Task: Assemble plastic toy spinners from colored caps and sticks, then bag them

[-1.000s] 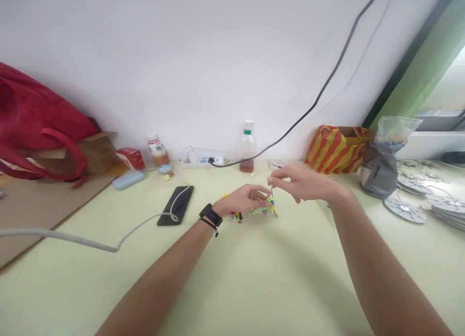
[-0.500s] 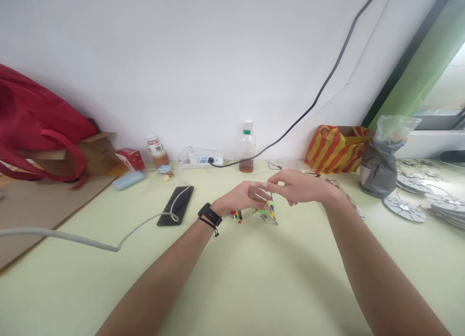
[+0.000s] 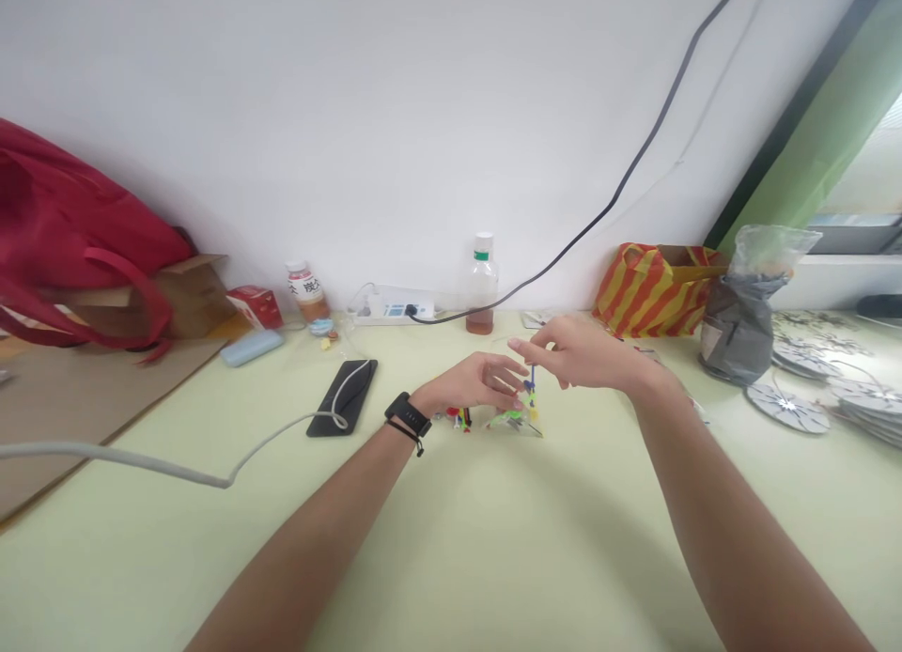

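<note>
A small build of coloured plastic pieces (image 3: 530,410), with green, yellow and blue parts, stands on the pale green table. My left hand (image 3: 474,383), wearing a black wristwatch, curls around its left side, thumb and fingertips on it. Upright from the build rises a thin blue rod (image 3: 533,378); its top meets the underside of my right hand (image 3: 582,353). That hand is bent down from the right, thumb and index finger drawn together; anything between them is too small to make out. Loose coloured pieces (image 3: 461,420) lie under my left wrist, partly hidden.
A black phone-like slab (image 3: 343,398) with a pale cable lies left. Along the wall stand a labelled bottle (image 3: 307,293), a power strip (image 3: 398,306), a clear bottle (image 3: 481,290) and a striped bag (image 3: 655,290). White discs (image 3: 785,408) and a grey bag (image 3: 737,328) occupy the right.
My right hand has risen slightly and its fingertips have come apart from my left hand's fingers. More of the blue rod shows. My left hand has barely moved.
</note>
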The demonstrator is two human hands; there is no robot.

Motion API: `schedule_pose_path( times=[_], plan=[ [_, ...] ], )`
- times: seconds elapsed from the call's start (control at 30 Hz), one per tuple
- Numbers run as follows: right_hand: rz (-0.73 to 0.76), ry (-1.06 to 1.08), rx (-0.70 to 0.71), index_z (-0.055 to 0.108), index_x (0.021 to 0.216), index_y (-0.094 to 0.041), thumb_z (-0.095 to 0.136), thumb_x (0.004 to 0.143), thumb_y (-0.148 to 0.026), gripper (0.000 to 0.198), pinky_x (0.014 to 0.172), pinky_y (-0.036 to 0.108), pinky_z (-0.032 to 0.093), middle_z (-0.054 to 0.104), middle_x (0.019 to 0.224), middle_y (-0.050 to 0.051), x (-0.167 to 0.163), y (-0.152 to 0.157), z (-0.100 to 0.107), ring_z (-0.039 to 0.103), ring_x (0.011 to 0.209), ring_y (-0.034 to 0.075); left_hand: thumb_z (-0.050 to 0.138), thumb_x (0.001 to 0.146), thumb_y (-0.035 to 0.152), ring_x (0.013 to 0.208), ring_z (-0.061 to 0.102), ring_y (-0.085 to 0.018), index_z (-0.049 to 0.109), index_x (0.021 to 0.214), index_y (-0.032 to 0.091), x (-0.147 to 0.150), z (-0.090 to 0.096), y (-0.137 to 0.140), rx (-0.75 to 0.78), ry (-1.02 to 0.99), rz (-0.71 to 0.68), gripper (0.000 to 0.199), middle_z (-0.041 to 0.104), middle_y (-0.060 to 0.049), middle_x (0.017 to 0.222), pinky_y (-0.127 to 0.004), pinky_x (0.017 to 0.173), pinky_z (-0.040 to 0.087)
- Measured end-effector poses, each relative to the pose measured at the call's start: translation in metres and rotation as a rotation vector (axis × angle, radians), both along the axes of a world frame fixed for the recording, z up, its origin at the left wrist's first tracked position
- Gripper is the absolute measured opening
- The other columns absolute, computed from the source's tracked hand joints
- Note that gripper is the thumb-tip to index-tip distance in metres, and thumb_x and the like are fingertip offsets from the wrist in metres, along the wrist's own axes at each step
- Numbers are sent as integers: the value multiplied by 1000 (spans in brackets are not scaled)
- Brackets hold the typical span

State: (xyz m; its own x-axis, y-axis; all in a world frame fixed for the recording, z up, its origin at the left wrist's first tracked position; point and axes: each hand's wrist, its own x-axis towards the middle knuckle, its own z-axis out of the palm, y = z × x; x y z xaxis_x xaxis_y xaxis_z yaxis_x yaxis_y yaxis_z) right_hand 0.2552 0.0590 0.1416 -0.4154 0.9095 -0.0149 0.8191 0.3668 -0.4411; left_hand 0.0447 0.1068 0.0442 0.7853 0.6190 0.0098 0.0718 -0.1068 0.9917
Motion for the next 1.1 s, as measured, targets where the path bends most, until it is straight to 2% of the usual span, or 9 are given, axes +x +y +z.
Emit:
schedule_pose_path(
  times=[0.13, 0.33, 0.43, 0.5, 0.57, 0.63, 0.73, 0.9, 1.1],
  plan=[
    [-25, 31, 29, 70, 67, -16, 39, 90, -78, 73, 52, 27, 38, 55, 46, 3, 0, 1, 2, 55, 47, 16, 89, 72, 27, 104, 73, -30, 68, 123, 19, 1, 3, -2, -9, -7, -12, 56, 72, -14, 115, -38, 84, 57],
    [31, -30, -194, 67, 61, -16, 42, 86, -82, 74, 50, 29, 41, 60, 46, 7, -10, -4, -2, 54, 43, 17, 88, 73, 27, 94, 73, -27, 71, 110, 15, 4, 9, -7, 23, -16, -70, 42, 73, -13, 104, -35, 75, 56],
    [42, -42, -268, 68, 64, -17, 44, 86, -80, 70, 49, 31, 42, 61, 47, 7, -10, -6, -1, 55, 41, 17, 88, 72, 27, 92, 73, -26, 71, 109, 15, 4, 11, -8, 22, -7, -109, 43, 73, -13, 104, -35, 74, 56],
    [81, -12, -285, 69, 69, -18, 49, 86, -77, 65, 50, 31, 42, 66, 56, 7, -8, -6, 0, 58, 43, 18, 89, 72, 28, 95, 73, -27, 71, 113, 17, 4, 12, -9, 18, 9, -123, 47, 72, -13, 108, -37, 78, 57],
    [98, 34, -228, 71, 75, -19, 53, 87, -72, 58, 52, 30, 43, 71, 69, 7, -4, -7, 4, 61, 46, 17, 88, 74, 31, 99, 72, -27, 69, 120, 18, 4, 13, -9, 21, 31, -104, 51, 73, -14, 110, -39, 83, 56],
    [68, 77, -111, 71, 82, -20, 54, 89, -68, 52, 54, 29, 44, 73, 81, 5, 0, -7, 7, 63, 48, 15, 84, 79, 36, 103, 72, -27, 67, 125, 19, 2, 12, -9, 19, 43, -55, 51, 73, -15, 112, -41, 89, 55],
    [25, 99, 0, 70, 86, -20, 50, 93, -63, 48, 56, 29, 45, 73, 86, 4, 6, -9, 11, 63, 48, 13, 80, 84, 40, 106, 71, -27, 65, 127, 19, 1, 11, -8, -7, 47, -3, 51, 74, -15, 113, -42, 94, 54],
    [54, 55, -172, 71, 81, -19, 49, 92, -67, 55, 52, 29, 44, 65, 62, 4, 5, -18, 8, 64, 49, 18, 79, 84, 40, 103, 70, -26, 69, 119, 17, 0, 15, -15, 7, 1, -20, 43, 74, -14, 110, -39, 89, 54],
    [212, 249, -302, 73, 90, -21, 54, 90, -67, 50, 52, 28, 47, 73, 85, 5, -5, -30, 5, 63, 50, 15, 78, 84, 40, 83, 69, -20, 73, 104, 16, -1, 21, -39, 57, -22, 53, 32, 73, -10, 97, -32, 75, 53]
  ],
)
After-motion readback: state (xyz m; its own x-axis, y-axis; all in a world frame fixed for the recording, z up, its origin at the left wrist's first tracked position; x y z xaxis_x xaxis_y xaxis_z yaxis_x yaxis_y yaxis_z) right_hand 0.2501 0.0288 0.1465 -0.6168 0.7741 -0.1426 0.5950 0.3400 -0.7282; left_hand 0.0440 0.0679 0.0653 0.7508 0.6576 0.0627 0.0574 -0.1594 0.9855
